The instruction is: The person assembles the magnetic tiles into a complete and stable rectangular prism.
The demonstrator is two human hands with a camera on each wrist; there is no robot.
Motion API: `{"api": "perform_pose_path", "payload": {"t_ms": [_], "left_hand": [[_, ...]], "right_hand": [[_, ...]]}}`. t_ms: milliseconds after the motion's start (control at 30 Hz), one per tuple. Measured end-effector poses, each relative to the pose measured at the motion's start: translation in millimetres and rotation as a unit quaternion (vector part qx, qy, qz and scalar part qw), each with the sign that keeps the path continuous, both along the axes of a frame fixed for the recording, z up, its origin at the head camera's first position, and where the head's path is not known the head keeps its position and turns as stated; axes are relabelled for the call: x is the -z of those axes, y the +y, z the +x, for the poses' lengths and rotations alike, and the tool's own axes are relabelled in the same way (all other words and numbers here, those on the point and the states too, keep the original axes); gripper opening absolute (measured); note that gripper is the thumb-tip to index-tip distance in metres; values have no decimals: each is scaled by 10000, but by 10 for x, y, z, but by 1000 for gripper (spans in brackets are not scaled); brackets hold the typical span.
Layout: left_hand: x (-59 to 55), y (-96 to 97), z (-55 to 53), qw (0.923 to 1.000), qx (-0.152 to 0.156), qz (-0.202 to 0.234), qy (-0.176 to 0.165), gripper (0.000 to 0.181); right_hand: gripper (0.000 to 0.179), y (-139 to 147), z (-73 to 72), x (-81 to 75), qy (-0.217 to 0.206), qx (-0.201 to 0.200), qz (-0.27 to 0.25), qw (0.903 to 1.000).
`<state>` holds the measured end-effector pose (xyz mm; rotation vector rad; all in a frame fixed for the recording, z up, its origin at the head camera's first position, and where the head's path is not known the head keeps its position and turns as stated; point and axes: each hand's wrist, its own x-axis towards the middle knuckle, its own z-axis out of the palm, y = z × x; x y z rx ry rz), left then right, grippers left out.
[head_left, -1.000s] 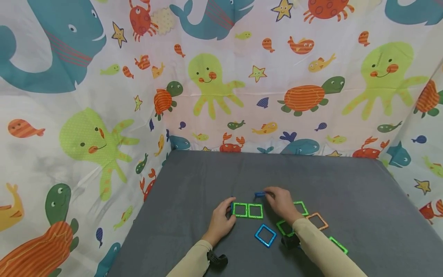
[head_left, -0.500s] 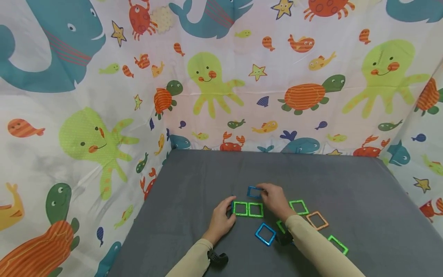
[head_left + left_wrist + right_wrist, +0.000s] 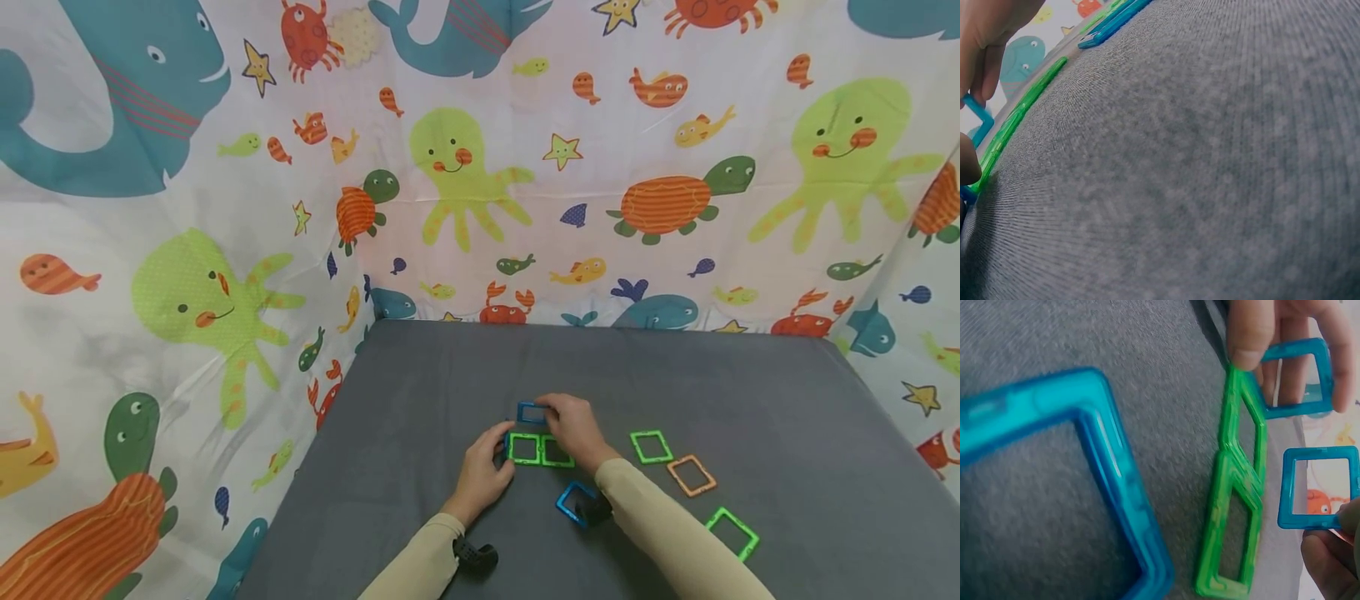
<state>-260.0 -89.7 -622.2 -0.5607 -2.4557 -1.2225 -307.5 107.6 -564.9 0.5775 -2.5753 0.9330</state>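
Two green square magnetic tiles (image 3: 542, 450) lie flat, joined edge to edge. At their left end my left hand (image 3: 482, 475) holds a blue magnetic tile (image 3: 1297, 412) standing upright, thumb at the near green corner and fingers round the far side. Just behind the green pair, my right hand (image 3: 576, 429) pinches another blue magnetic tile (image 3: 521, 412) by its right side. That tile is upright, its open frame facing me, and in the right wrist view fingertips (image 3: 1350, 515) grip one corner.
Nearer me lies a loose blue tile (image 3: 568, 493), partly covered by the right wrist camera (image 3: 596, 508). To the right are a green tile (image 3: 651, 432), an orange tile (image 3: 678, 479) and another green tile (image 3: 742, 529). Patterned cloth (image 3: 480, 283) walls the grey table (image 3: 450, 367).
My right hand has moved left with its blue tile, which has turned from edge-on to face me, behind the green pair. The left hand stays put.
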Motion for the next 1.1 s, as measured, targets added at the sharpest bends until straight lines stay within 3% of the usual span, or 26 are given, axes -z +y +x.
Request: {"api": "perform_pose_path", "payload": {"t_ms": [500,667,1100], "left_hand": [[8,-1,-10,9996,135,202,-115,58],[-2,-8,-6,9997,161,158,-11,57],[4,-8,3,9997,175,119,157,57]], "right_hand": [[21,-61,130,54,-122,-230,96,9996],[20,-64,136,67,-104,-395,67,9991],[22,-84,140,21,-649,-495,-16,9967]]}}
